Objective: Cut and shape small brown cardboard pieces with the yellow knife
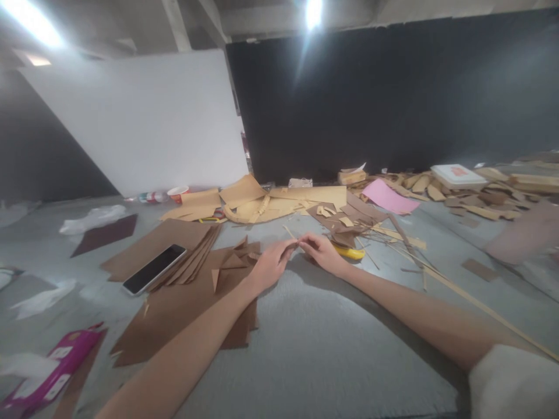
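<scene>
My left hand (273,263) and my right hand (322,251) meet fingertip to fingertip above the grey table, both closed in a pinch. Whatever is between their fingers is too small to make out; a hint of brown shows there. Just beyond the fingertips is a thin tan strip (288,231). Under and beside my left hand are folded brown pieces (236,263) on large brown sheets (174,326). A yellow-handled tool (349,252) lies close behind my right hand, partly covered by it and by brown scraps.
A phone (155,269) rests on stacked brown sheets (157,241) at left. Tan sheets (305,195), a pink sheet (388,195) and scraps spread across the back. Long tan strips (471,297) run along the right. A magenta packet (56,366) is at front left, a white box (458,176) back right.
</scene>
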The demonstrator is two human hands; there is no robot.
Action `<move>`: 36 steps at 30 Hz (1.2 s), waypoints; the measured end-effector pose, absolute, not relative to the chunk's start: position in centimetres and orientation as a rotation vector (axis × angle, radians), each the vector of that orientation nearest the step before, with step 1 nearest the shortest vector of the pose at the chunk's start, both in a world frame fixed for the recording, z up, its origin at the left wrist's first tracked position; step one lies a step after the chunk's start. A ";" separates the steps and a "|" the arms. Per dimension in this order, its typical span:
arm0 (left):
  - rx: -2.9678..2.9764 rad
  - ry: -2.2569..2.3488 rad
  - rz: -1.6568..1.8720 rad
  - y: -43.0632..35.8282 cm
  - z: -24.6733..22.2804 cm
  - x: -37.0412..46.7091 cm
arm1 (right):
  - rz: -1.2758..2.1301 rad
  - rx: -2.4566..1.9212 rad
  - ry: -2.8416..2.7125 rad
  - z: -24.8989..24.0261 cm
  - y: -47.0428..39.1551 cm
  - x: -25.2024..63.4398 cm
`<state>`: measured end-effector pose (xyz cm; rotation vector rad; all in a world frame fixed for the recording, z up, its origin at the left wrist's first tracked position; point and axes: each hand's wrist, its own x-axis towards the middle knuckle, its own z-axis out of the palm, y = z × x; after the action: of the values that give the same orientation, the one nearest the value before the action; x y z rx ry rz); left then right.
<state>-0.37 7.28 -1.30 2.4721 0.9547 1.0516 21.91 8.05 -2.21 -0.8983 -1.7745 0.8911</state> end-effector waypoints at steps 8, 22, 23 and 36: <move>2.525 0.868 0.990 7.3 -1.4 -0.5 | 0.830 -0.872 -1.863 -1.7 8.0 21.9; 2.496 0.948 0.982 7.1 -1.1 -0.3 | 0.733 -0.937 -1.774 -2.0 8.0 21.9; 2.495 0.958 0.991 7.1 -1.1 -0.3 | 0.740 -0.930 -1.777 -2.0 8.0 21.9; 2.502 0.957 1.017 7.5 -1.7 -0.4 | 0.631 -0.811 -1.914 -1.6 7.6 21.8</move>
<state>-0.40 7.50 -1.70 2.5023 0.9573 1.0168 21.76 7.57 -1.63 -0.8113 -1.9137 0.6314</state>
